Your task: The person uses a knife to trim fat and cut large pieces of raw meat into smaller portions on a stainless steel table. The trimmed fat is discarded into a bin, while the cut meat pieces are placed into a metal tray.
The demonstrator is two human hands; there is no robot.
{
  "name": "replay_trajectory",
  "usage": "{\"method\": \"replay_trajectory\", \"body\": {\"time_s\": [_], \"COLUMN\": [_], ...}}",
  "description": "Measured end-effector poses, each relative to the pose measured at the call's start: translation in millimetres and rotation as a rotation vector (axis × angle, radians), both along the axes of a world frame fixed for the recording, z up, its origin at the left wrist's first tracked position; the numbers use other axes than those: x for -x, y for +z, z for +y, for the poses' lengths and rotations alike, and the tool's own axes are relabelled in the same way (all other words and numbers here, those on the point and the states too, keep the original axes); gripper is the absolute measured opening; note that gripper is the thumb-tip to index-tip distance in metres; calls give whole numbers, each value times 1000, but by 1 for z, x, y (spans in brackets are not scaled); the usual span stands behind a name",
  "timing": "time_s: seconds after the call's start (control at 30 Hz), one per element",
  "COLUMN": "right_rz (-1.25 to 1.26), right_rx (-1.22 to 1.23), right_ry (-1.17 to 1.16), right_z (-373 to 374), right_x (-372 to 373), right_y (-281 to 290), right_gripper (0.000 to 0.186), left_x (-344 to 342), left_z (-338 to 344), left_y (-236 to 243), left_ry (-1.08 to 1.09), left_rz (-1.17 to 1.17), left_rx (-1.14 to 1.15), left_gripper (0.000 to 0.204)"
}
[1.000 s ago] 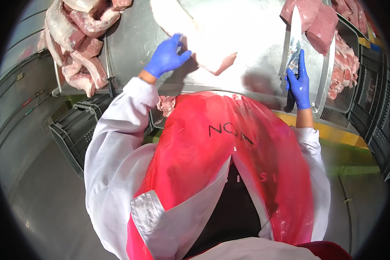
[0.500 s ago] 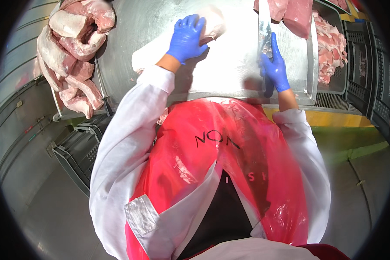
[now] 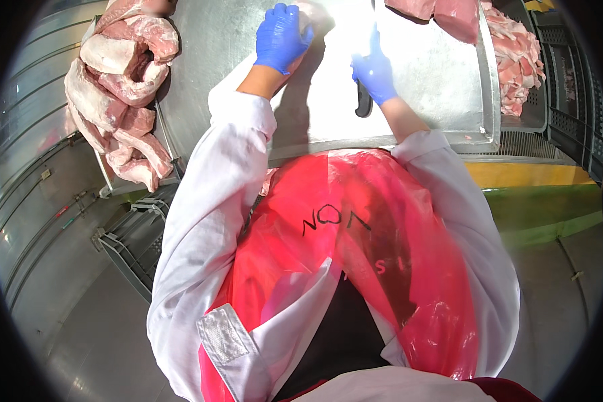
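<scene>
My left hand now presses flat on the pale meat piece at the steel table's far edge; my right hand, clenched on the black-handled knife, has moved beside it, ready to cut.

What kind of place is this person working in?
Most likely a meat-cutting room. Raw pork cuts are piled beside a steel table, and the gloved right hand holds a knife over it.
</scene>
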State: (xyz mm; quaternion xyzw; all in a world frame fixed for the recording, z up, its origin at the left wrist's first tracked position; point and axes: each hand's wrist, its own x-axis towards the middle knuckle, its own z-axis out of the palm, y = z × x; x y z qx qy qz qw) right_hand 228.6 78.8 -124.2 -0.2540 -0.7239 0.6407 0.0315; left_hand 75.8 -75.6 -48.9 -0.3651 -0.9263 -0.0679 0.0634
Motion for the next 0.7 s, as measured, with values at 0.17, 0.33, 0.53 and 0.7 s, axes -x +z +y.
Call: {"method": "replay_trajectory", "body": {"time_s": [0.17,0.33,0.53,0.7], "right_rz": [-1,12,244,-91], "right_rx": [25,108,-488,-197], "right_ry": [-72,-92,-462,-225], "right_z": [-10,-29,-75,-113], "right_x": [8,26,87,76], "right_y": [14,-10,-43,2], "right_gripper": [90,88,67,85], "left_x": [8,40,62,61], "left_z": [-9,-38,-106,-119], "left_y": [-30,-25,-68,-73], "left_ry": [-32,-51,-15,0], "left_rz": [-24,-18,-269,-306], "left_rx": [134,-82,-266,-302], "left_gripper": [23,28,35,35]}}
